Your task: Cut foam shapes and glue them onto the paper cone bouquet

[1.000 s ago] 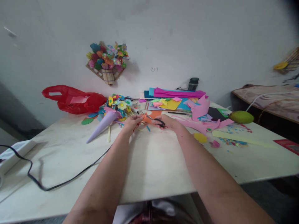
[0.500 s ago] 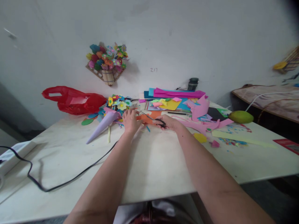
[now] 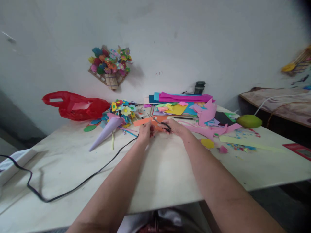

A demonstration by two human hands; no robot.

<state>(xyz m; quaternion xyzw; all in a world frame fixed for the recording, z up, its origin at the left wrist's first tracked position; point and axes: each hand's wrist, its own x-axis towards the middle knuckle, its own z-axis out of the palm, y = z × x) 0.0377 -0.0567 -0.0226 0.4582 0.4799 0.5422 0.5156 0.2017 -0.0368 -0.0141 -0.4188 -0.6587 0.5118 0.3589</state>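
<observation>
My right hand [image 3: 177, 127] is closed round the black handles of a pair of scissors [image 3: 166, 126], whose metal blades point up and left. Just left of it, my left hand [image 3: 145, 131] pinches a strip of orange paper [image 3: 139, 122] that sticks out to the left past the fingers. More orange paper lies behind and under the blades; whether it is one piece with the strip I cannot tell. Left of my left hand lie a lilac paper cone [image 3: 107, 133] and a bunch of colourful paper flowers [image 3: 125, 109].
A red plastic bag [image 3: 77, 105] lies at the back left. Folded magenta paper [image 3: 184, 97] and pink scraps [image 3: 207, 112] spread across the back and right. A green mango-like fruit [image 3: 249, 121] sits at the right edge. A black cable [image 3: 82, 184] crosses the left side.
My left hand has moved right, closer to the scissors, and its fingers have drawn together. The orange strip now extends left beyond them. My right hand stays nearly in place with the scissors.
</observation>
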